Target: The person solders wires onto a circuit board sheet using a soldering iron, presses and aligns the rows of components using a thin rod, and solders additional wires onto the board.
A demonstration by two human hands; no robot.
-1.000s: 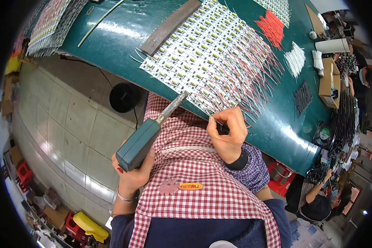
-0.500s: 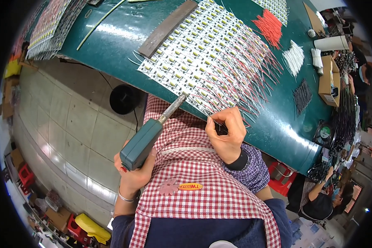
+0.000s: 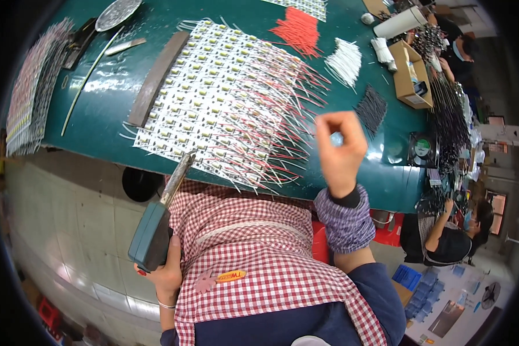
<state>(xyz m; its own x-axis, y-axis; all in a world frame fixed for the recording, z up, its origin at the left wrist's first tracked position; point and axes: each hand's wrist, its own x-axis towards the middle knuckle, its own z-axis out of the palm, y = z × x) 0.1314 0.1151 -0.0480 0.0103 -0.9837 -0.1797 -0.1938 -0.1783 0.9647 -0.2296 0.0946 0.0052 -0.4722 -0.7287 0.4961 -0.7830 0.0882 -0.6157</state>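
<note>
My left hand (image 3: 166, 275) grips a green soldering gun (image 3: 150, 233), its metal tip touching or just over the near edge of a white circuit board panel (image 3: 205, 86). Rows of small yellowish parts cover the panel, and thin red and white wires stick out from its right side. Beyond those wire ends, my right hand (image 3: 343, 153) is raised over the green table, thumb and forefinger pinched together. Blur hides whatever is between these fingertips. A dark flat bar (image 3: 158, 79) lies along the panel's left edge.
Bundles of red wires (image 3: 299, 30), white wires (image 3: 345, 62) and black wires (image 3: 372, 108) lie right of the panel. Farther right stands an open cardboard box (image 3: 410, 78). Wired boards (image 3: 32, 95) are stacked at far left. A co-worker (image 3: 458, 233) sits at the right.
My right hand has left the panel's near edge and moved right, up over the table. The view has shifted, so the panel appears farther left. My left hand still holds the soldering gun.
</note>
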